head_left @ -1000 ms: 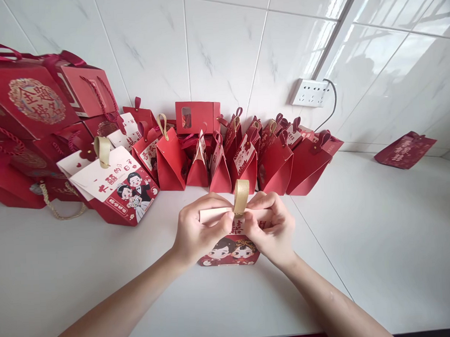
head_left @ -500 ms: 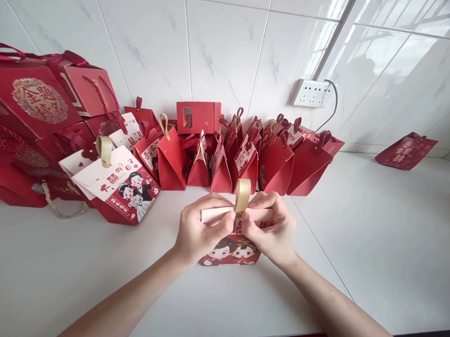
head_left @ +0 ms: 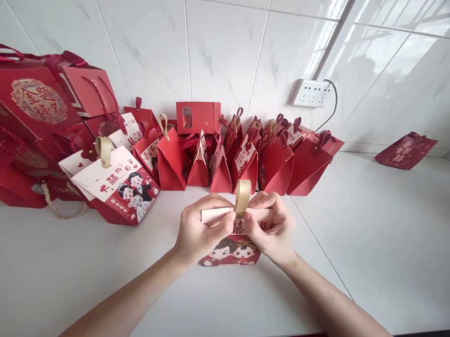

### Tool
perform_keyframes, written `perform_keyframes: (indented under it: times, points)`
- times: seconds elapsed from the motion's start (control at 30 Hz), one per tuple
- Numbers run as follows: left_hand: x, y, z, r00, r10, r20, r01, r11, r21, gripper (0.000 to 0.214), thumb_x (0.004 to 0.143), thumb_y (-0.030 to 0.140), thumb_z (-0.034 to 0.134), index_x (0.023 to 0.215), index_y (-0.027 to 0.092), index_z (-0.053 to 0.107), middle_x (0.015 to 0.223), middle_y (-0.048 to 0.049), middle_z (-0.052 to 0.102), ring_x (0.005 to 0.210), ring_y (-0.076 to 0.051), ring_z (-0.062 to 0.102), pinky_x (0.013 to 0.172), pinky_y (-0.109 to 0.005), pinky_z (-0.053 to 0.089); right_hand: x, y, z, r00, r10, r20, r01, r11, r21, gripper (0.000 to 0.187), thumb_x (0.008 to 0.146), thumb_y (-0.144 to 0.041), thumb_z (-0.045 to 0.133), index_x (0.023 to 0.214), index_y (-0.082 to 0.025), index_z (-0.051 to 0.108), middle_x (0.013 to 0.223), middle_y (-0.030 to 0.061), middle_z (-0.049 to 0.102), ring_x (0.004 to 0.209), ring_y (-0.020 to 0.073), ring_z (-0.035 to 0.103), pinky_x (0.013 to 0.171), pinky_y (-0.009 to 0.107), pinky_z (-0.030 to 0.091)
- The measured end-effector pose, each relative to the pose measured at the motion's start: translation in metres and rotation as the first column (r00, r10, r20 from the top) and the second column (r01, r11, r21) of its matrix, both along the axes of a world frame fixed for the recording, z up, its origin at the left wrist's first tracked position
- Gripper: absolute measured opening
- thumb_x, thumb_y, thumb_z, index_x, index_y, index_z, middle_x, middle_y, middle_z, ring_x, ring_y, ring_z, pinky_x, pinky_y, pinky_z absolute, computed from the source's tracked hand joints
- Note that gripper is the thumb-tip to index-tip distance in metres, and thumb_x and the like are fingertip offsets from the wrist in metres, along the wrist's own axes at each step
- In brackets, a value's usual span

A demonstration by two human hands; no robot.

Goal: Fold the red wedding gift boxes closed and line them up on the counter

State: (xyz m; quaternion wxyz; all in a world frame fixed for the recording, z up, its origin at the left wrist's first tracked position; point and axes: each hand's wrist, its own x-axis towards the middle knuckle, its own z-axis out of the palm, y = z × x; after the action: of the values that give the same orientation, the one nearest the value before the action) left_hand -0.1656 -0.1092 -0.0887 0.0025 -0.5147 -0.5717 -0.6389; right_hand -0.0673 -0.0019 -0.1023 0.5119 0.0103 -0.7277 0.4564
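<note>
At the middle of the white counter [head_left: 141,296], a small red-and-pink gift box [head_left: 234,253] printed with two cartoon faces stands directly before the person. The left hand [head_left: 203,226] has its grip closed on the left part of the box's top edge; the right hand [head_left: 273,227] pinches the right part, both thumbs in front. Between them rises a gold ribbon loop [head_left: 243,195]. Behind, red boxes [head_left: 277,166] line up near the tiled wall [head_left: 219,44], and a white-topped box [head_left: 117,185] sits to the left.
</note>
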Motion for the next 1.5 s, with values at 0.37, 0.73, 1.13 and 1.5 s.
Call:
perform_keyframes:
  times: [0.37, 0.73, 1.13, 1.5]
  points:
    - [0.0002, 0.0000, 0.0002, 1.000, -0.005, 0.018, 0.005, 1.000, -0.005, 0.011, 0.079, 0.019, 0.063, 0.070, 0.015, 0.067, 0.070, -0.0020, 0.068, 0.061, -0.011, 0.062, 0.057, -0.019, 0.050, 0.0006, 0.0010, 0.0002, 1.000, -0.007, 0.004, 0.006, 1.000, 0.021, 0.016, 0.081, -0.014, 0.057, 0.077, -0.023, 0.044, 0.058, -0.0054, 0.049, 0.053, 0.0103, 0.045, 0.048, 0.022, 0.040]
    - [0.0001, -0.0001, -0.0003, 1.000, -0.007, 0.017, 0.007, 1.000, -0.004, 0.010, 0.079, 0.019, 0.064, 0.070, 0.016, 0.066, 0.070, -0.0027, 0.069, 0.062, -0.012, 0.063, 0.057, -0.020, 0.051, 0.0006, 0.0015, -0.0001, 1.000, -0.007, -0.008, 0.008, 0.999, 0.036, 0.015, 0.080, -0.017, 0.059, 0.078, -0.022, 0.045, 0.060, -0.0038, 0.051, 0.053, 0.0108, 0.047, 0.046, 0.023, 0.039]
    - [0.0003, -0.0001, 0.0000, 0.999, 0.002, 0.035, -0.001, 1.000, -0.019, 0.011, 0.079, 0.021, 0.064, 0.070, 0.016, 0.067, 0.071, -0.0028, 0.069, 0.062, -0.012, 0.063, 0.058, -0.020, 0.051, 0.0004, 0.0009, 0.0017, 1.000, -0.014, -0.004, 0.014, 0.999, 0.036, 0.016, 0.081, -0.014, 0.056, 0.076, -0.023, 0.044, 0.056, -0.0059, 0.048, 0.052, 0.0107, 0.045, 0.049, 0.024, 0.041]
    - [0.0002, -0.0006, 0.0010, 0.999, -0.006, 0.044, 0.007, 0.999, -0.032, 0.014, 0.080, 0.026, 0.064, 0.070, 0.016, 0.066, 0.070, -0.0037, 0.069, 0.062, -0.014, 0.063, 0.058, -0.022, 0.052, 0.0001, 0.0007, 0.0009, 0.999, -0.040, 0.003, 0.039, 0.998, 0.050, 0.015, 0.081, -0.016, 0.056, 0.076, -0.023, 0.043, 0.057, -0.0046, 0.050, 0.052, 0.0110, 0.046, 0.046, 0.024, 0.040]
